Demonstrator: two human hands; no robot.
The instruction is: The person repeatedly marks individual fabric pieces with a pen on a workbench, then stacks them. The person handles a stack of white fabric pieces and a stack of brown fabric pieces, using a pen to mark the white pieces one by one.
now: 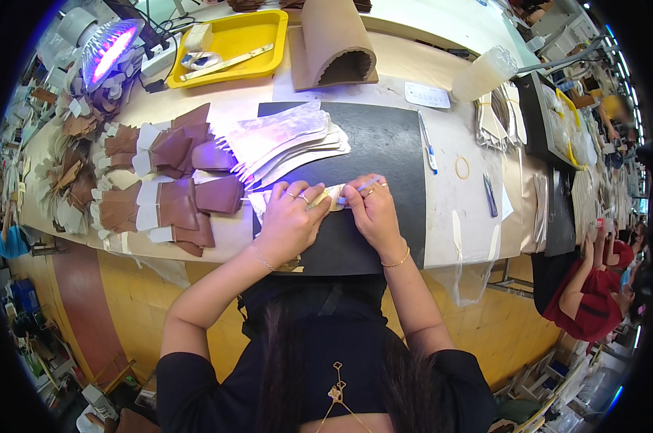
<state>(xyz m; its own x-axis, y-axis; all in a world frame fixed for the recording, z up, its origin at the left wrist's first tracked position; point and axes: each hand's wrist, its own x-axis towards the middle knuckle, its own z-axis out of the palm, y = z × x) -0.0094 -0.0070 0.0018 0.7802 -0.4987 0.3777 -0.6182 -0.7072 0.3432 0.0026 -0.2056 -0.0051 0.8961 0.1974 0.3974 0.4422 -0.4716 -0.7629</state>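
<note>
Crowded room, mat on your surface; fingers bent, left hand pinches a pale piece, right hand a stick.

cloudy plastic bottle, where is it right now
In the head view, the cloudy plastic bottle is at the upper right, just right of the white card and beyond the far right corner of the black mat.

A red stripe crosses the yellow floor.
</note>
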